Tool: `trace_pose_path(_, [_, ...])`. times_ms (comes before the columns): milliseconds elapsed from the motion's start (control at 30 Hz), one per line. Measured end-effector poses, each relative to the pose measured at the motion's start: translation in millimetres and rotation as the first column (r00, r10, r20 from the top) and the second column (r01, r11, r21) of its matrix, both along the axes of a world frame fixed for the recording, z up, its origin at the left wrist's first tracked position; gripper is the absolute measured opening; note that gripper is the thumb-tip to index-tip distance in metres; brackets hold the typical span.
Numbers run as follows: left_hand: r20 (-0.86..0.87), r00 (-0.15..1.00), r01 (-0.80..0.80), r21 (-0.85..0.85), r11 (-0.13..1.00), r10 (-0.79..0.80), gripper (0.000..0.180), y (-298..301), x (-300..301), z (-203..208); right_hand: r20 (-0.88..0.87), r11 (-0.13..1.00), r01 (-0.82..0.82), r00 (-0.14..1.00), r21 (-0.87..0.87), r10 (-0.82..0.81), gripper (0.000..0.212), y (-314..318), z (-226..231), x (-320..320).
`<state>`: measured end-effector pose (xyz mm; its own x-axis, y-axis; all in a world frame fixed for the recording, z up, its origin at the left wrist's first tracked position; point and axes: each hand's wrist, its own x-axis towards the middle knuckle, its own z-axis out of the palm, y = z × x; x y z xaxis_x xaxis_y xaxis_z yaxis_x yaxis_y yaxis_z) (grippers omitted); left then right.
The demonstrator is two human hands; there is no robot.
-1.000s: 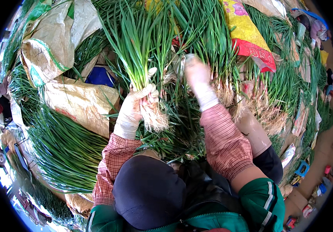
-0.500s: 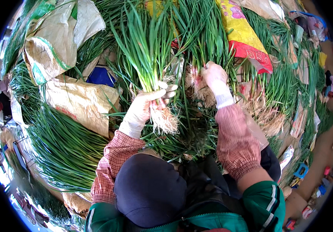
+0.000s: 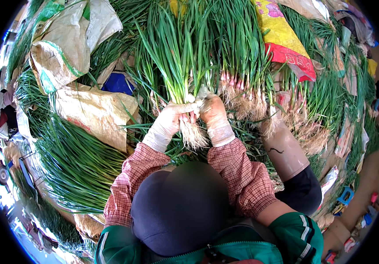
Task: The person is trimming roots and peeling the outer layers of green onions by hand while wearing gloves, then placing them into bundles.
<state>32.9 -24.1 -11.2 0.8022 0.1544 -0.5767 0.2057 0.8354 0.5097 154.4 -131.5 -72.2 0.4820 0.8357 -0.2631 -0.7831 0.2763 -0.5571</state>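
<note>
My gloved left hand is closed round a bunch of scallions, just above the bulbs. The green leaves point away from me, and pale roots hang below my fingers. Right beside it is my gloved right hand, its fingers curled in at the right side of the stems. A blurred whitish bit shows at those fingertips; I cannot tell what it is. More scallions with pinkish bulbs lie just beyond my right hand, roots toward me.
At the left are a big pile of green leaves and beige woven sacks. A yellow and red sack covers scallions at the upper right. My boot stands right of my arms. A blue plastic stool is at the far right.
My right hand has come left and toward me, from the scallions lying on the right to the bunch in my left hand. My left hand keeps its hold, slightly further right.
</note>
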Motion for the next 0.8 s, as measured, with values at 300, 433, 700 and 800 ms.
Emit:
trace_pose_path(300, [0.033, 0.998, -0.051, -0.084, 0.995, 0.054, 0.018, -4.4, -7.7, -8.6, -0.338, 0.991, -0.100, 0.933, 0.093, 0.126, 0.043, 29.6, 43.1, 27.3])
trace_pose_path(433, [0.027, 0.977, -0.201, -0.212, 0.956, 0.212, 0.020, -7.0, -8.3, -3.3, -0.401, 0.956, 0.254, 0.868, -0.148, -0.293, 0.024, 49.0, 42.0, 30.7])
trace_pose_path(700, [-0.079, 0.996, -0.051, 0.003, 0.999, 0.051, 0.020, 1.0, -8.1, 2.9, -0.386, 0.896, 0.323, 0.818, -0.304, -0.426, 0.025, -2.6, 38.7, 20.9])
trace_pose_path(800, [-0.223, 0.974, -0.003, 0.168, 0.986, 0.040, 0.018, 0.1, -7.5, 1.4, -0.338, 0.945, 0.311, 0.883, -0.101, -0.327, 0.027, 1.2, 56.6, 54.9])
